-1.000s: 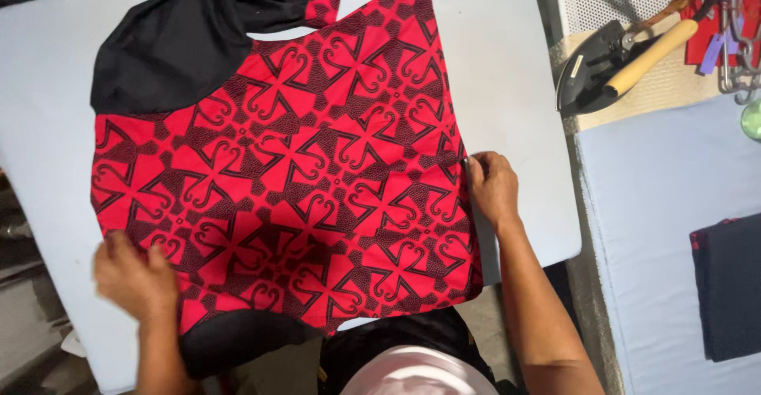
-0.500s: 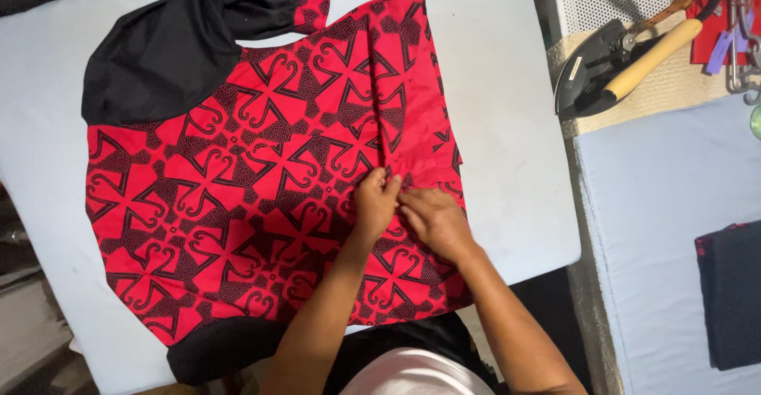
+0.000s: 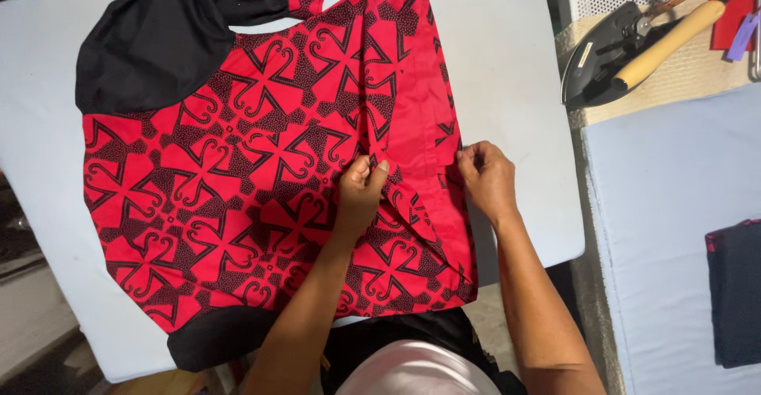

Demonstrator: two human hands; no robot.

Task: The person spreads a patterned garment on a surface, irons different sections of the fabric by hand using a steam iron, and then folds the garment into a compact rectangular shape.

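Note:
A red garment (image 3: 238,181) with a black swirl print and black panels lies spread on a pale blue table (image 3: 507,62). My left hand (image 3: 361,193) pinches a fold of the red cloth near the garment's right side. My right hand (image 3: 485,177) grips the cloth's right edge, a hand's width away. Between the two hands a strip of plainer red fabric (image 3: 420,125) is folded over and shows its reverse side. Both forearms reach in from the bottom of the view.
A black flat iron with a wooden handle (image 3: 634,50) rests on a woven mat at the upper right. A second pale blue surface (image 3: 658,228) lies to the right, with a folded dark cloth (image 3: 736,292) at its edge. The floor shows at lower left.
A second ago my hands were at the garment's lower left and right edges. They came together near the right side, then parted, turning the right edge of the cloth over.

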